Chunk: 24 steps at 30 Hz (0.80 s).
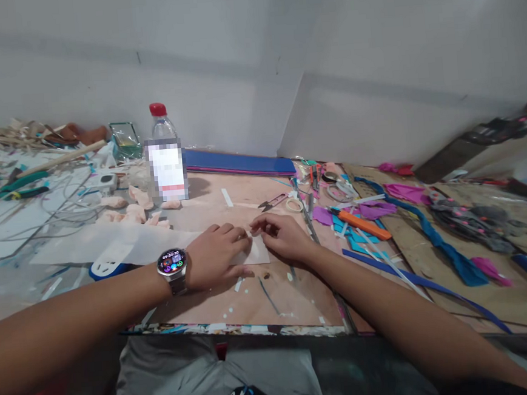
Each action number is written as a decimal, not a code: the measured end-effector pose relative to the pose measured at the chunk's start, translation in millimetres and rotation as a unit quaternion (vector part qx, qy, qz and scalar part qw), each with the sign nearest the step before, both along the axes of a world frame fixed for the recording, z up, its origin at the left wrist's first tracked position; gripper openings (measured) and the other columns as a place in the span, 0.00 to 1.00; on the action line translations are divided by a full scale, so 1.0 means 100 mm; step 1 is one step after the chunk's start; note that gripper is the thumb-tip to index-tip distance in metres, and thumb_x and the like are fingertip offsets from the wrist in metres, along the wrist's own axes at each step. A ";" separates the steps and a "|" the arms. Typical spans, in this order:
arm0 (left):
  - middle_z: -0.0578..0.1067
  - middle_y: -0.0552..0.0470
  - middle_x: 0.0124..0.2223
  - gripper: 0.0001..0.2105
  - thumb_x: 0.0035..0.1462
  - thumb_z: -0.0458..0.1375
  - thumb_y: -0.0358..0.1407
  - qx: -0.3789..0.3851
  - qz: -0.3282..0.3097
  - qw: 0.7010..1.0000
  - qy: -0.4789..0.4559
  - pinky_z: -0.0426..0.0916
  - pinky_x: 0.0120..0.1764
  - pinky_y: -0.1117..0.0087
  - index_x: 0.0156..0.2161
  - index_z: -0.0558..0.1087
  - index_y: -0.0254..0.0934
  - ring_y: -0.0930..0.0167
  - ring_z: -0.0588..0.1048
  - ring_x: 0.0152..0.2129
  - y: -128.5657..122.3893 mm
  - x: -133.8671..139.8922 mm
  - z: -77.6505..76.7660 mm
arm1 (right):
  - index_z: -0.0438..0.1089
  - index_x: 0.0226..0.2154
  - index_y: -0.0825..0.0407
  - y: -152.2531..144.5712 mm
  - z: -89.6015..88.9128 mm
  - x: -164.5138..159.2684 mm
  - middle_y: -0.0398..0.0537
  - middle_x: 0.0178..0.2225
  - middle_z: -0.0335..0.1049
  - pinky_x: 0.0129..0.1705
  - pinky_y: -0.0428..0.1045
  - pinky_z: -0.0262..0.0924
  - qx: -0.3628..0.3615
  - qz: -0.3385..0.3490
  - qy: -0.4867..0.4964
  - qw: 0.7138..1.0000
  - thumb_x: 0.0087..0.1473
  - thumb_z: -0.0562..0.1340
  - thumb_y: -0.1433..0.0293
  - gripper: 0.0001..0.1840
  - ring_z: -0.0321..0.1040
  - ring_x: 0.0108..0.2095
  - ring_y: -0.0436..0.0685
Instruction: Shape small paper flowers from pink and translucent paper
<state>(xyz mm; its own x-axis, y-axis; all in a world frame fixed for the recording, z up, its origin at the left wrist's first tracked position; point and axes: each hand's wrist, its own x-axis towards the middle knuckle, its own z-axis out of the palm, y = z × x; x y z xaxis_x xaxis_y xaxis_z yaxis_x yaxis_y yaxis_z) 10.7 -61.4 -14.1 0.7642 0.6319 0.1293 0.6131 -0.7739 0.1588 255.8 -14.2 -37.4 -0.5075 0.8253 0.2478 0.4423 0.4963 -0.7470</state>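
Note:
A strip of thin white paper [261, 253] lies on the pinkish work board, running leftward beneath my left hand [215, 253]. That hand presses flat on it, fingers stretched toward the right and thumb apart. At the strip's right end is my right hand [285, 235], its fingers curled and its thumb drawn in toward them. The fingertips nearly meet those of my left hand. Whatever lies between the right fingers is too small or hidden to name. Thread snips [273, 203] and a tape roll [294, 205] sit just beyond the right hand.
A red-capped bottle [163, 129] stands behind, beside lumpy pinkish pieces [134, 214]. To the left are a power socket [108, 262] and pliers [26, 193]. An orange utility knife [365, 224] and blue fabric strips [435, 239] lie right. A blue flat stack [242, 162] borders the wall.

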 end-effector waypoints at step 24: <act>0.73 0.42 0.58 0.26 0.69 0.53 0.58 -0.012 0.002 1.000 -0.010 0.63 0.56 0.50 0.58 0.72 0.40 0.54 0.69 0.54 0.05 -0.03 -0.05 | 0.77 0.40 0.51 0.04 -0.02 -0.01 0.48 0.39 0.79 0.47 0.52 0.73 -0.035 -0.002 0.091 0.995 0.53 0.61 0.75 0.12 0.77 0.41 0.55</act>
<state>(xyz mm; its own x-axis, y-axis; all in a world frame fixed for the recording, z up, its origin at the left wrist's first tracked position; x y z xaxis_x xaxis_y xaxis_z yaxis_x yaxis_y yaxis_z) 7.7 -56.9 -19.0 0.7587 0.6384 0.1292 0.6130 -0.7669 0.1899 254.9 -10.2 -39.7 -0.4557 0.8458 0.2773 0.2991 0.4389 -0.8473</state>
